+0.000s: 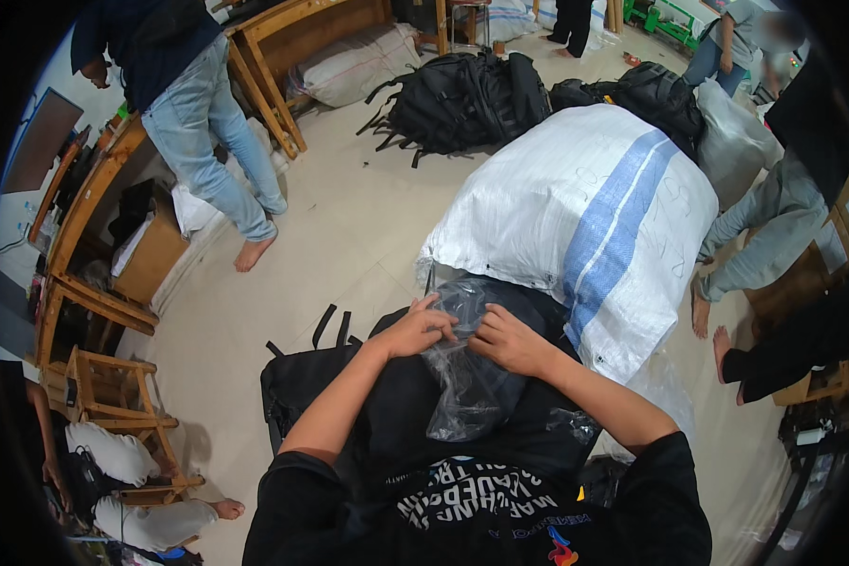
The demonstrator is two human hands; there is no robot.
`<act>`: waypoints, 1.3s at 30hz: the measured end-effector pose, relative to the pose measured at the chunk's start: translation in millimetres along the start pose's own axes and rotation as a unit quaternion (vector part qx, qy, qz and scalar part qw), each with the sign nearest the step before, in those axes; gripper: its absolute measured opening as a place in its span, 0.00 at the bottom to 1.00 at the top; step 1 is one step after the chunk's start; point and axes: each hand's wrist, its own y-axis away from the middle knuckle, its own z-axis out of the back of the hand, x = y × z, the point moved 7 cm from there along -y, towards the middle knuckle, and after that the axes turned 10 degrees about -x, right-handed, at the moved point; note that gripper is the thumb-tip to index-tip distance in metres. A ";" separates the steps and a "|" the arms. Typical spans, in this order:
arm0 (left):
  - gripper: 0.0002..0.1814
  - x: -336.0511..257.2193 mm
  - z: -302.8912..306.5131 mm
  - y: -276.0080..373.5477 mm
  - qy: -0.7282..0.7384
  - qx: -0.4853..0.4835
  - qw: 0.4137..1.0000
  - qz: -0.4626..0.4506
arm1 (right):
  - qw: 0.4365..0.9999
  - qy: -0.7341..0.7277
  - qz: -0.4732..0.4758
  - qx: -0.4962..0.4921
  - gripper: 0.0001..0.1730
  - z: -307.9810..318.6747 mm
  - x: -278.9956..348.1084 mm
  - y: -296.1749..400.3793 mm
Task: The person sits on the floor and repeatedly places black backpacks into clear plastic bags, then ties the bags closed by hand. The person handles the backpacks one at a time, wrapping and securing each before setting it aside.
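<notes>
A crumpled clear plastic bag (467, 396) hangs between my two hands, over black fabric bags (389, 403) in front of me. My left hand (424, 329) pinches the plastic at its left side, fingers bent. At the right side of the plastic, my right hand (502, 339) has its fingers curled closed on it. Just beyond my hands lies a big stuffed white woven sack (523, 205) with a blue stripe. A smaller piece of clear plastic (573, 424) rests near my right forearm.
Black backpacks (467, 102) lie on the floor beyond the sack. A person in light jeans (212, 127) stands at the left by a wooden workbench (92, 205). Other people stand at the right, near a grey plastic sack (732, 138). A wooden stool (113, 389) stands lower left, beside a seated person.
</notes>
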 end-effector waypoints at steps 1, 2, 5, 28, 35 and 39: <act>0.13 1.1 -0.5 -0.9 0.002 -0.002 1.000 -0.002 | 1.000 0.014 -0.010 0.007 0.10 -1.1 2.2 1.6; 0.13 2.2 -1.1 -3.1 -0.002 -0.005 1.000 -0.004 | 0.999 0.028 -0.020 0.014 0.09 -3.3 4.7 2.3; 0.14 5.7 -4.1 -2.2 -0.011 -0.009 1.000 0.010 | 0.995 -0.010 -0.103 0.000 0.07 -2.6 4.8 -3.6; 0.21 -14.5 1.1 -32.9 -0.133 -0.013 0.978 0.158 | 0.922 -0.002 -0.386 -0.038 0.18 8.5 1.9 -4.1; 0.34 -24.1 -17.6 -41.7 -0.249 -0.055 0.961 0.111 | 0.905 -0.057 -0.421 -0.012 0.07 -9.7 -17.9 21.4; 0.31 -22.6 -23.4 -40.3 -0.262 0.023 0.957 0.120 | 0.924 -0.016 -0.382 0.012 0.03 -7.3 14.7 16.5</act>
